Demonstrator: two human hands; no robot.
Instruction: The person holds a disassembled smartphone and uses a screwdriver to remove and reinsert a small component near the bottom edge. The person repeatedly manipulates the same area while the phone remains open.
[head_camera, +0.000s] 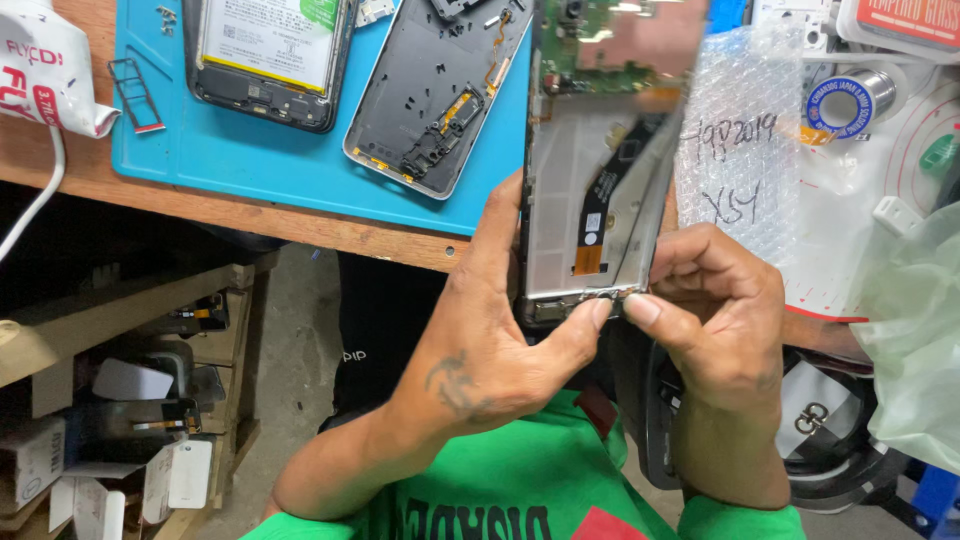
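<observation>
Head view: the wooden worktop (330, 232) runs across the upper part of the picture, its brown edge worn and bare. On it lies a flat blue rubber mat (260, 160) with rounded corners. The opened phone frame (600, 180), a long thin rectangle of grey metal, is held up in front of the mat's right edge, tilted toward the camera; a green circuit board sits at its top end, blurred, and a black flex ribbon with an orange tab runs down its inside.

The left hand (500, 340) is wrapped around the frame's left side, thumb pressed on the bottom edge. The right hand (715, 310) is closed, its thumb and forefinger pinched against the same bottom edge, thumb tip nearly touching the left thumb.

Right of the frame, a sheet of clear bubble wrap (750, 170) lies on the worktop, with dark handwriting on it. Further right of the frame is a crumpled pale green plastic bag (915, 340).

On the mat left of the frame rests a silver back shell (435, 90), matte grey inside with small black parts and orange strips. Further left is a second phone body (270, 60), black-rimmed, carrying a white battery with a yellow strip along its lower edge. Up right of the frame sits a spool of solder wire (850, 100) with a round blue-and-white label. At the mat's far left edge lies a small dark SIM tray (135, 95).
</observation>
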